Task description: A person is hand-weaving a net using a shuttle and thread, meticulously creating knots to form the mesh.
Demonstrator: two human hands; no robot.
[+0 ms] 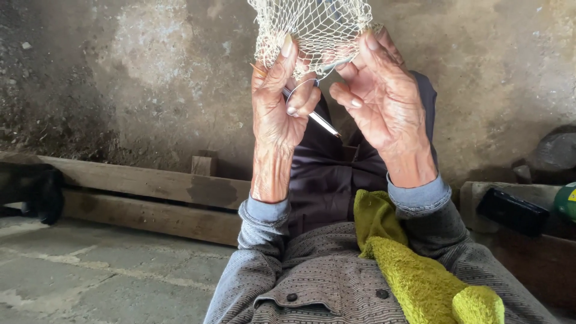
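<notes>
Fingers (288, 57) pinching pale netting (312, 24) at top centre, left hand (277, 111) also gripping a thin needle tool (321, 122), right hand (384, 99) clamping mesh, yellow-green towel (420, 264) lying lower right.

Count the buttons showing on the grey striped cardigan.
2. One button sits left of centre on the cardigan, the other button right of centre beside the yellow-green towel. More may be hidden under the towel.

- Net (312, 24) at top centre, between left hand (279, 102) and right hand (384, 99).
- Towel (414, 264) at lower right, on the lap.
- Planks (144, 198) at left.
</notes>
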